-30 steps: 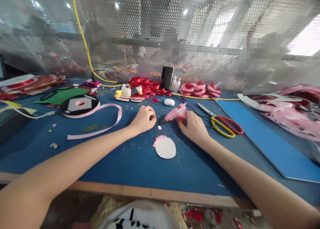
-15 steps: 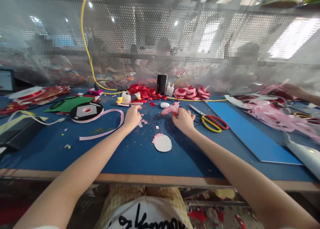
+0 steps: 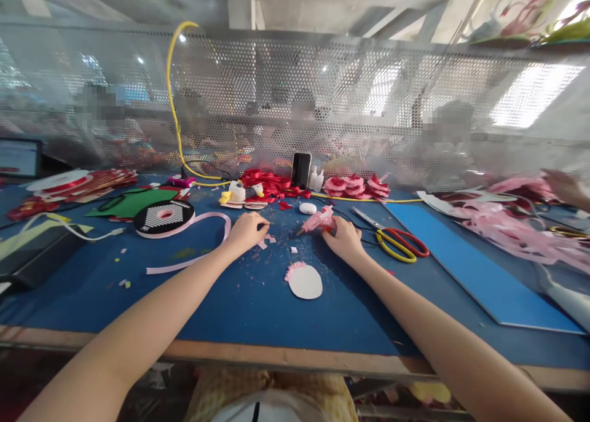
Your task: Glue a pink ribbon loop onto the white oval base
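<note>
Blue felt covers the work table (image 3: 239,299), with a perforated metal screen along its far edge. Near the middle lies a white oval disc (image 3: 306,282) with only a short fringe of pink ribbon pieces (image 3: 295,267) along its far-left rim; most of the rim is bare, so the trimming looks barely begun. The left hand (image 3: 246,231) curls its fingers over small cut pink scraps (image 3: 266,241). The right hand (image 3: 343,241) grips a pink glue gun (image 3: 318,220) resting on the table. Scissors (image 3: 391,238) lie to the right, unused.
</note>
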A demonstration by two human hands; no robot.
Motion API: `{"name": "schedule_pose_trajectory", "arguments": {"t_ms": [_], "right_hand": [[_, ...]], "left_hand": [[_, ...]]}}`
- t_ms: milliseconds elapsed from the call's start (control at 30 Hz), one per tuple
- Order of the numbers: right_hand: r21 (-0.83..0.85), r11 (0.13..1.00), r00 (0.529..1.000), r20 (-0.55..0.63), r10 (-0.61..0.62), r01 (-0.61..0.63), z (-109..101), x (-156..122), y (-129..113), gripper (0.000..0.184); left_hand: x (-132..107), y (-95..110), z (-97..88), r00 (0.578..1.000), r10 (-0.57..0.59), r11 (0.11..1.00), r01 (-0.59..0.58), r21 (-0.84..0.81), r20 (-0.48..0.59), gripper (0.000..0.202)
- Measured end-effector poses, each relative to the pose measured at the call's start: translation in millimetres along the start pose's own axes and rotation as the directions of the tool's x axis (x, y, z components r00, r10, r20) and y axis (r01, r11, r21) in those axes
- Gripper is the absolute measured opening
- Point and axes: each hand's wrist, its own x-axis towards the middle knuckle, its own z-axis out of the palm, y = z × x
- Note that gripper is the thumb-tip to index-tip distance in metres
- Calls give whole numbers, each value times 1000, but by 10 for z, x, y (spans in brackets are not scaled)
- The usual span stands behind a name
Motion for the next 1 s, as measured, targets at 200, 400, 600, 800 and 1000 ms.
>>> {"name": "schedule_pose_trajectory", "arguments": {"t_ms": [200,400,600,800,1000], "right_hand": [[48,985,985,42,-166,164,-93,50,95,31],[65,952,948,87,-305,300,-134,47,115,23],[32,935,925,134,-355,354,-136,7,54,31],[-11,930,920,155,-361,367,-112,8,48,28],[-36,926,918,151,-366,375,-100,5,43,26]], "left_hand": [[-27,182,-68,998,49,999,-50,-12,-36,14],[-95,407,-61,982,171,981,-162,-111,79,20],[-136,510,-13,970,224,960,-204,-191,90,23],[-161,540,33,972,214,952,-187,-244,92,24],[-170,571,42,984,148,952,-115,-285,96,23]]}}
